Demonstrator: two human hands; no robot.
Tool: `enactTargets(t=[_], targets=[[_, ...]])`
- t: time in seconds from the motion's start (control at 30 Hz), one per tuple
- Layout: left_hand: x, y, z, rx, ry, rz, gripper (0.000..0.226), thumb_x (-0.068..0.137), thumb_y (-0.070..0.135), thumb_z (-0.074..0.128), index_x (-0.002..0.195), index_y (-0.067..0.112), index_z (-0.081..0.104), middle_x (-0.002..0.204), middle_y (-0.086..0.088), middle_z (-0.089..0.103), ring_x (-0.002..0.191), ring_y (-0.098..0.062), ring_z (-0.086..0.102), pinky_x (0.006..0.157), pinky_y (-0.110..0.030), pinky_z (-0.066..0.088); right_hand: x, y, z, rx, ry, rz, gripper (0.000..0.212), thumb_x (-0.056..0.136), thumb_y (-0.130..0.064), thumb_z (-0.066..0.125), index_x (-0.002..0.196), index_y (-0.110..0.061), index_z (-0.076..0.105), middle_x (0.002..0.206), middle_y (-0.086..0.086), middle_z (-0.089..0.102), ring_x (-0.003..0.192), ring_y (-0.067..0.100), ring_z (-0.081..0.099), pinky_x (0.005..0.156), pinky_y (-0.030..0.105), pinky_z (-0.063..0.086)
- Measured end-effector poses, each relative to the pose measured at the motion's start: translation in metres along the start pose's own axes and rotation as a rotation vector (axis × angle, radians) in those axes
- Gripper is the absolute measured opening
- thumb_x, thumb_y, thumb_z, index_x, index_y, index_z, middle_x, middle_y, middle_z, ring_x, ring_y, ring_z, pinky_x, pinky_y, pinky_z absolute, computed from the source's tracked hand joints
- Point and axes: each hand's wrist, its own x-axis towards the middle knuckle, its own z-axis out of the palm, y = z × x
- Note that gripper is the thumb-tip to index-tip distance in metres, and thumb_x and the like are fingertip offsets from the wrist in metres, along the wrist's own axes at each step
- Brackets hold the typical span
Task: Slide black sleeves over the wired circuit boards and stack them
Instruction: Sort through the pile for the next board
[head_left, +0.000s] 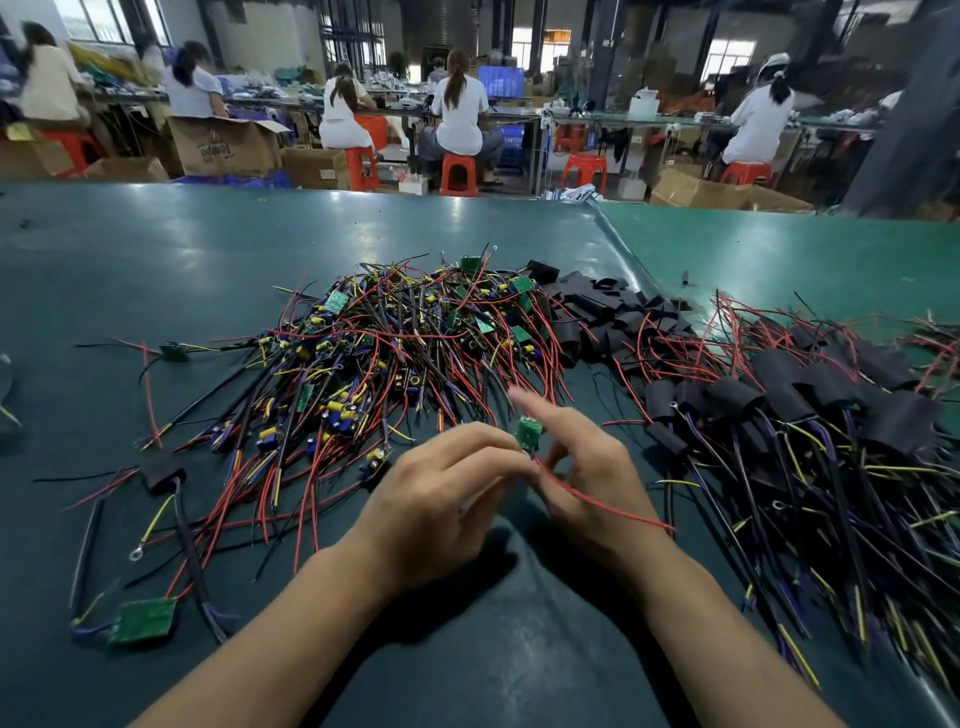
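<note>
Both forearms enter from bottom of frame, meeting at centre over green table (156, 249). Left hand (441, 499) has fingers curled, tips pinching small green board (530, 433) from lower left. Right hand (587, 478) touches the board's right side w/ thumb and lower fingers; index finger sticks out straight, blurred. Red wire (602, 503) trails from board across right hand toward lower right.

Step, as judged: one board picked out, being turned/oriented; no sleeve on it yet. Next move likely needs a sleeve from loose black sleeves (597, 306), upper right of centre, then wires fed through first.

Bare boards pile (395, 353) lies just above hands, centre frame. Sleeved boards pile (810, 415) at right edge, touching sleeve heap. Stray board (143, 621) lower left.

Containers: none on table. Open cardboard box (223, 148) on floor, upper left; contents not visible.
</note>
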Motion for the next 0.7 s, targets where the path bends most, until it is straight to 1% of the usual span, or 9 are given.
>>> enactTargets(t=[0.1,0.17,0.23,0.3,0.37,0.47,0.53,0.6,0.7], targets=[[0.0,-0.001,0.001,-0.025,0.001,-0.054,0.021,0.087,-0.003,0.066,0.107,0.005,0.068,0.099,-0.004,0.067,0.079,-0.014,0.063,0.073,-0.027,0.053,0.001,0.0,0.0,-0.044,0.143,-0.035,0.029,0.089,-0.019,0.063,0.117,-0.01,0.07,0.1,0.003,0.067,0.069,0.008,0.057,0.068,0.023,0.05],[-0.002,-0.006,-0.002,0.038,0.043,-0.138,0.021,0.089,0.006,0.065,0.109,0.009,0.067,0.093,0.002,0.066,0.072,-0.001,0.053,0.07,-0.021,0.048,0.001,-0.002,-0.002,0.07,0.217,0.135,0.022,0.095,-0.025,0.061,0.116,-0.019,0.068,0.094,-0.004,0.068,0.067,0.006,0.06,0.065,0.023,0.05],[-0.003,-0.01,-0.005,0.08,0.089,-0.222,0.017,0.089,0.011,0.065,0.105,0.008,0.07,0.088,0.004,0.067,0.075,0.013,0.047,0.072,-0.013,0.043,0.003,-0.004,-0.005,0.307,0.309,0.318,0.014,0.098,-0.025,0.06,0.109,-0.031,0.065,0.079,-0.007,0.067,0.056,0.007,0.06,0.052,0.023,0.047],[-0.003,-0.012,-0.004,0.096,0.099,-0.284,0.014,0.088,0.012,0.067,0.1,0.008,0.072,0.083,0.006,0.069,0.072,0.017,0.046,0.071,-0.01,0.041,0.006,-0.009,-0.011,0.632,0.425,0.438,0.01,0.099,-0.024,0.056,0.104,-0.025,0.064,0.076,-0.001,0.067,0.05,0.013,0.058,0.04,0.023,0.043],[-0.002,-0.012,-0.004,0.094,0.064,-0.31,0.013,0.087,0.014,0.067,0.097,0.009,0.073,0.079,0.007,0.069,0.07,0.013,0.049,0.069,-0.012,0.044,0.008,-0.014,-0.018,0.844,0.471,0.481,0.023,0.095,-0.034,0.052,0.102,-0.016,0.065,0.078,0.006,0.069,0.05,0.017,0.059,0.038,0.022,0.042],[-0.001,-0.011,-0.005,0.064,0.006,-0.298,0.016,0.089,0.023,0.065,0.09,0.01,0.074,0.078,0.005,0.069,0.069,-0.01,0.062,0.065,-0.027,0.052,0.008,-0.021,-0.025,1.028,0.427,0.499,0.036,0.09,-0.042,0.049,0.105,-0.015,0.067,0.089,0.013,0.073,0.058,0.02,0.063,0.04,0.023,0.045],[0.0,-0.008,-0.006,0.05,-0.05,-0.295,0.026,0.09,0.032,0.06,0.092,0.01,0.074,0.082,0.004,0.071,0.073,-0.018,0.065,0.067,-0.034,0.053,0.008,-0.023,-0.03,1.135,0.337,0.498,0.036,0.091,-0.043,0.048,0.105,-0.017,0.068,0.093,0.014,0.074,0.061,0.02,0.065,0.043,0.023,0.046],[-0.001,-0.006,-0.006,0.037,-0.136,-0.349,0.039,0.091,0.044,0.058,0.11,0.013,0.072,0.095,0.005,0.072,0.085,-0.015,0.066,0.079,-0.036,0.054,0.007,-0.026,-0.033,1.228,0.19,0.503,0.036,0.091,-0.044,0.046,0.103,-0.021,0.071,0.095,0.013,0.074,0.063,0.02,0.066,0.045,0.023,0.047],[-0.001,-0.004,-0.007,-0.052,-0.207,-0.469,0.067,0.09,0.061,0.044,0.142,0.02,0.048,0.111,0.01,0.065,0.097,-0.005,0.059,0.094,-0.027,0.047,0.005,-0.031,-0.027,1.173,-0.019,0.529,0.037,0.091,-0.044,0.047,0.102,-0.022,0.075,0.085,0.016,0.073,0.053,0.02,0.062,0.044,0.023,0.046]])
